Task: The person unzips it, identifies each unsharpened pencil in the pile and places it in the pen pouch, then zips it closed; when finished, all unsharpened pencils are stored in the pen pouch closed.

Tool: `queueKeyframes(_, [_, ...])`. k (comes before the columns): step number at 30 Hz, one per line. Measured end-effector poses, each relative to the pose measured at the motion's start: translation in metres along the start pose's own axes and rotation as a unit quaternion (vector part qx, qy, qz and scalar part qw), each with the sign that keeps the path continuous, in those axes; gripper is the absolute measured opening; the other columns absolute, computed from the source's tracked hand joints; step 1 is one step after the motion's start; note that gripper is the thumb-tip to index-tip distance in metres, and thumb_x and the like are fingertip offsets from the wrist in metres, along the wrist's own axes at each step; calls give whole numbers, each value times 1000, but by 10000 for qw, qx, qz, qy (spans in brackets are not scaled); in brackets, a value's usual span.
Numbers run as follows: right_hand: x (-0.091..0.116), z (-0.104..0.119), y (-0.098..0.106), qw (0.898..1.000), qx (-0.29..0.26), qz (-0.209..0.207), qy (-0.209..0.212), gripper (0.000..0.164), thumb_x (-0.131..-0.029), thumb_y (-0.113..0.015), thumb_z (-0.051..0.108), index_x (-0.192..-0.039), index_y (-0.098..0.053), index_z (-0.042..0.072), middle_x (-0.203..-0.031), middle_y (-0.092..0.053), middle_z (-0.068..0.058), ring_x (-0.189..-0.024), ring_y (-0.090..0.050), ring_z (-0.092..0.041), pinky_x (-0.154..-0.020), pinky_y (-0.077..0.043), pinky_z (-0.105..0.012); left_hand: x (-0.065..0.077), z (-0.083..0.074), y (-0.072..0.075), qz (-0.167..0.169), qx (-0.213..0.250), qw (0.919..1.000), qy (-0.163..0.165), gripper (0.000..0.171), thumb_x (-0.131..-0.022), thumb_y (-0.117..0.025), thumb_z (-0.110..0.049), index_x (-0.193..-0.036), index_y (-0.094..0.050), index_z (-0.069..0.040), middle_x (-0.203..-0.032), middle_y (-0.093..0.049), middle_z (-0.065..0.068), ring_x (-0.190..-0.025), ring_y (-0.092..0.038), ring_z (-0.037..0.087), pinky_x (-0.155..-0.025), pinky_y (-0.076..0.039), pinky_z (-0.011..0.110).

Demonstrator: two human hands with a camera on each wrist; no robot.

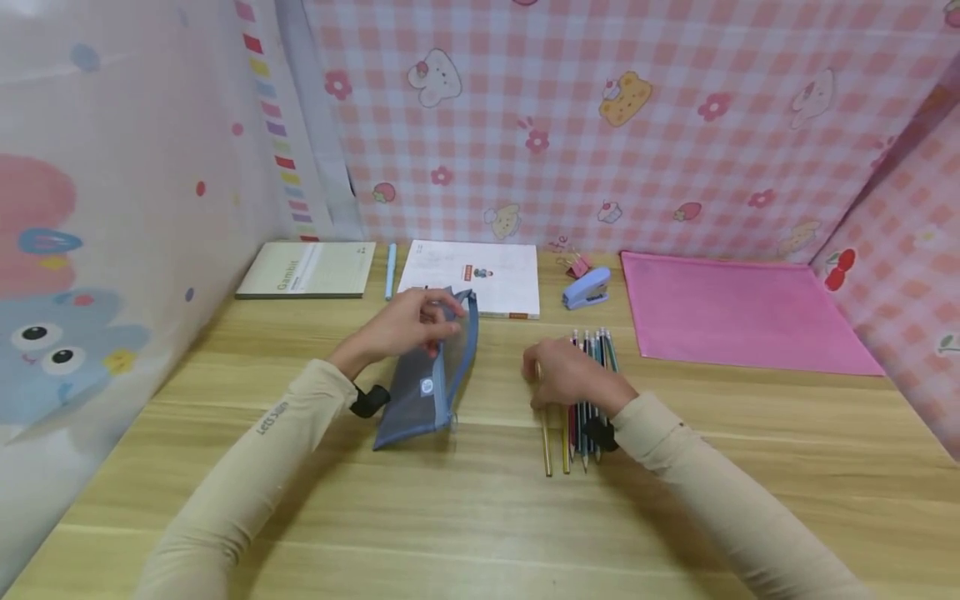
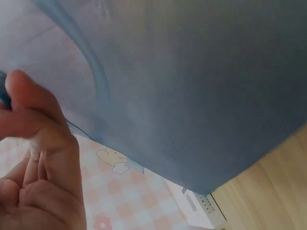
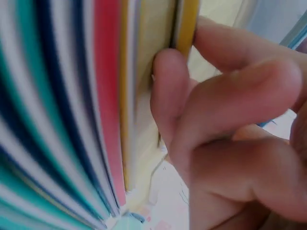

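Note:
My left hand (image 1: 411,327) pinches the top edge of a blue mesh zipper pouch (image 1: 411,398), which stands tilted on the table. The pouch's mesh (image 2: 192,96) fills most of the left wrist view, with the curled fingers (image 2: 53,158) at its left. My right hand (image 1: 573,375) pinches a yellow-striped pencil (image 1: 547,454) at the left side of a row of pencils (image 1: 585,442). In the right wrist view, fingertips (image 3: 170,72) lie against that pencil (image 3: 187,26). Another yellow pencil and several red, green and dark-blue striped ones lie beside it.
Along the back lie a green notebook (image 1: 307,268), a light-blue pen (image 1: 391,271), a white book (image 1: 506,287), a pink binder clip (image 1: 576,265) and a blue stapler (image 1: 587,289). A pink sheet-like folder (image 1: 742,308) lies at the right. Patterned cloth walls (image 1: 570,167) border the wooden table.

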State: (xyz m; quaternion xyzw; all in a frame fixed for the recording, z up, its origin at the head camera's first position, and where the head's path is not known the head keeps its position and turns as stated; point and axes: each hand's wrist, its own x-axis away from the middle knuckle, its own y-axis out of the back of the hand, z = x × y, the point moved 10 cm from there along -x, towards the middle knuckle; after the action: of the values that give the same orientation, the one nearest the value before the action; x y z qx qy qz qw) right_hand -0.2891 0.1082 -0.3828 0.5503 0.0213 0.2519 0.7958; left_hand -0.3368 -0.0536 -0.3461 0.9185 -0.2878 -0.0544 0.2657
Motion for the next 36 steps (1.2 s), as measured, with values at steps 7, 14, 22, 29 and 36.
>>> queueKeyframes(7, [-5,2,-6,9969,-717,187,-280,27,-70,-75,-3,-92,-66,8,-65,-62,-4,-45,-56,-7,-43,-43,-19,4,-1,7,7,288,9996,19,33,-99,-60,-7,-130,-53,2,-79,-66,13,-64,-65,19,-65,-58,32])
queueKeyframes(14, [-6,1,-1,9871,-1558,302,-210,31,-75,-73,-2,-103,-68,9,-60,-58,0,-48,-52,-9,-46,-43,-21,6,-3,13,-5,153,9998,-112,38,-98,-58,-7,-135,-53,1,-83,-68,17,-67,-66,18,-67,-56,31])
queueKeyframes(22, [3,10,61,9174,-3647,-1313,904,39,-82,-60,-5,-118,-63,11,-72,-61,-2,-51,-38,-9,-50,-33,-24,9,-19,-2,21,-52,9993,-380,40,-97,-56,-2,-137,-53,3,-85,-67,13,-68,-67,16,-70,-61,32])
queueKeyframes(29, [4,4,85,8236,-4816,-2913,702,39,-81,-63,-6,-117,-61,11,-67,-64,8,-45,-39,-4,-48,-34,-20,13,-35,-13,-144,-385,9956,-846,39,-96,-56,-1,-134,-55,4,-80,-67,12,-63,-66,14,-64,-59,29])
queueKeyframes(36, [-10,10,66,8295,-4474,-3334,242,39,-77,-65,-4,-113,-66,10,-62,-63,10,-50,-53,-4,-48,-35,-19,14,-34,-9,-364,-509,9953,-740,38,-97,-57,-4,-135,-55,1,-81,-67,8,-64,-66,13,-64,-56,27])
